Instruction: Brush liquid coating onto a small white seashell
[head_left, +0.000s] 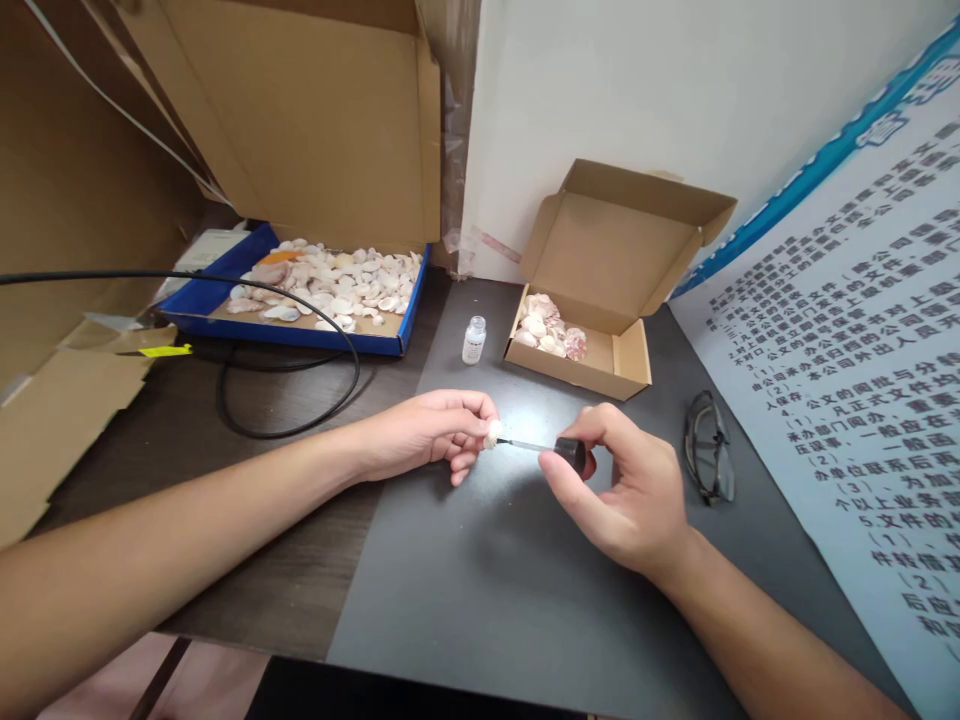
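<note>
Shell and brush held over the desk

Left hand [435, 432] pinches a small white shell [496, 432] between fingertips, above the grey mat [480, 580] on the desk [247, 560]. Right hand [630, 490] grips a black cap [571, 455] whose thin brush [521, 444] points left, its tip touching the shell. A small clear bottle [474, 340] stands uncapped behind the hands. Just right of it sits an open carton [600, 290] holding a few shells. A blue tray [300, 320] of many shells lies at far left, with a black cable [300, 425] looped in front. Glasses [709, 445] rest right of the right hand.
</note>
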